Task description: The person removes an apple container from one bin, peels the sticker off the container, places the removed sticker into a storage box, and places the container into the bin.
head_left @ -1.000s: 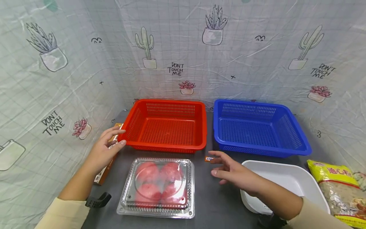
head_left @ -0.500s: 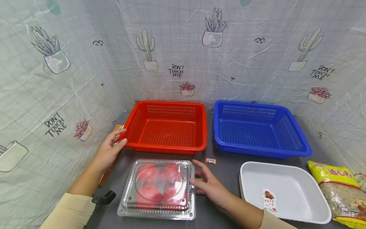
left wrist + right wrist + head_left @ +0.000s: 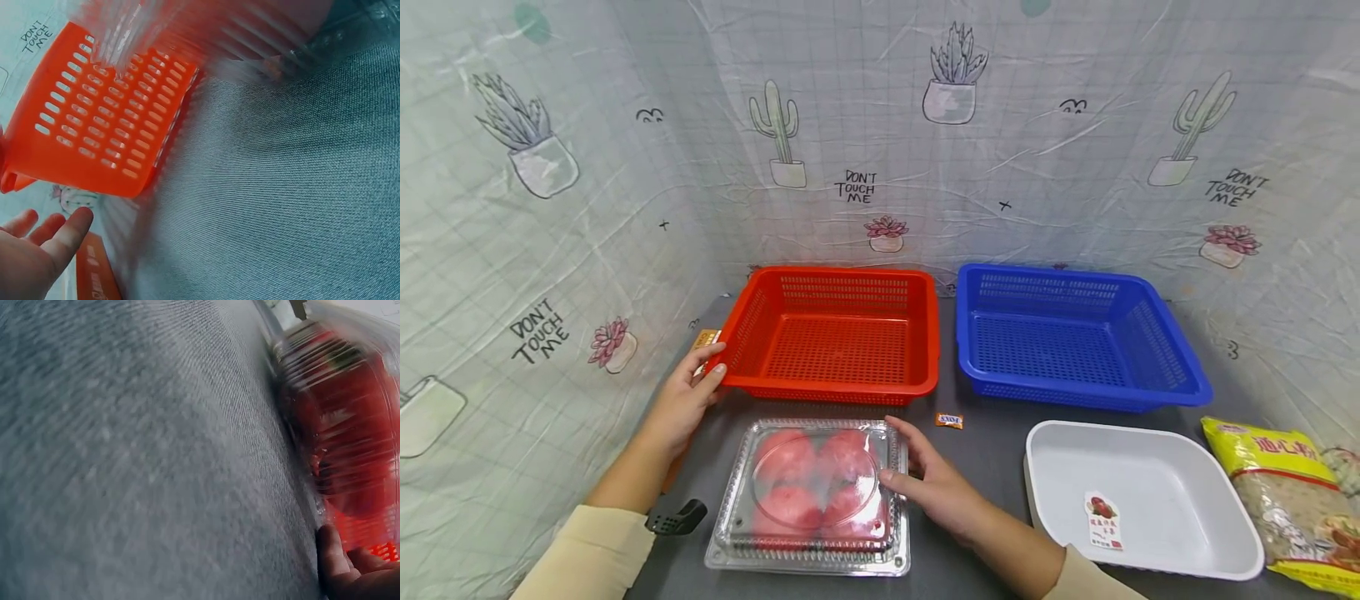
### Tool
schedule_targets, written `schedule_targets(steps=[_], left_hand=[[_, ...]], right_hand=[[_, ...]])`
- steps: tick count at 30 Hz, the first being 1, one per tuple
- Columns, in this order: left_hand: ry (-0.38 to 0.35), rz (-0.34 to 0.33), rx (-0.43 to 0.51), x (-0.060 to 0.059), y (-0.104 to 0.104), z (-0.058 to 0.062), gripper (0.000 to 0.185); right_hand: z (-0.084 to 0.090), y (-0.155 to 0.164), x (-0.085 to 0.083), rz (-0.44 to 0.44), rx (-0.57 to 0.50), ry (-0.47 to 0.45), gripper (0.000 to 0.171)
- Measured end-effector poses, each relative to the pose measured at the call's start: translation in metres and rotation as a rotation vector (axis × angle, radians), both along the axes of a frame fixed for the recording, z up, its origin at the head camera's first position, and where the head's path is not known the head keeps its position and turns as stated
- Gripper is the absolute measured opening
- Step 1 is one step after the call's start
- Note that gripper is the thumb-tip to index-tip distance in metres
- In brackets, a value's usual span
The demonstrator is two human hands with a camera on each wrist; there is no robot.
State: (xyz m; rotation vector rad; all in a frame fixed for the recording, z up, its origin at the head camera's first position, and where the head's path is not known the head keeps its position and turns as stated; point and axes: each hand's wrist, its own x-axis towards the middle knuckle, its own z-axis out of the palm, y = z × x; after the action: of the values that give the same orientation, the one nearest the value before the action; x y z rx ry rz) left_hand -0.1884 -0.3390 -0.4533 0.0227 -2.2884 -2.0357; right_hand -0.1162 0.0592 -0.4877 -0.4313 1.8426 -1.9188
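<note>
A clear plastic clamshell box point(image 3: 820, 500) with several round red fruits inside rests on the dark table. My right hand point(image 3: 936, 483) is at its right side, thumb over the lid's edge and fingers along the side wall; the right wrist view shows fingertips point(image 3: 331, 544) low beside the box. At the left front corner of the red basket point(image 3: 838, 392) is my left hand point(image 3: 681, 400), thumb and index tip right at the rim. In the left wrist view its other fingers point(image 3: 69, 234) stretch out loosely below the basket's corner.
A blue basket point(image 3: 1082, 396) stands at the back right. In front of it are a white tray point(image 3: 1165, 508) with a fruit label inside and a yellow-topped food bag point(image 3: 1277, 492). A small orange candy point(image 3: 949, 421) lies mid-table. Behind the left hand is an orange-brown box point(image 3: 706, 337).
My right hand has moved left from near the candy and tray to the clamshell box's right edge, uncovering the candy and the tray's label. My left hand has stayed by the red basket's corner.
</note>
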Motion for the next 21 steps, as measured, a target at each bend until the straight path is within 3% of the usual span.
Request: schedule_targets(steps=[8, 15, 21], left_hand=[[0.004, 0.001, 0.016, -0.002, -0.002, -0.004, 0.05], [0.012, 0.007, 0.016, -0.002, -0.002, -0.004, 0.047], [0.0, -0.017, -0.016, -0.001, -0.002, -0.002, 0.047]], right_hand=[[-0.001, -0.004, 0.004, 0.004, -0.083, 0.04, 0.08], [-0.001, -0.006, 0.007, 0.038, -0.1, 0.136, 0.078], [0.0, -0.013, 0.012, 0.045, -0.19, 0.127, 0.072]])
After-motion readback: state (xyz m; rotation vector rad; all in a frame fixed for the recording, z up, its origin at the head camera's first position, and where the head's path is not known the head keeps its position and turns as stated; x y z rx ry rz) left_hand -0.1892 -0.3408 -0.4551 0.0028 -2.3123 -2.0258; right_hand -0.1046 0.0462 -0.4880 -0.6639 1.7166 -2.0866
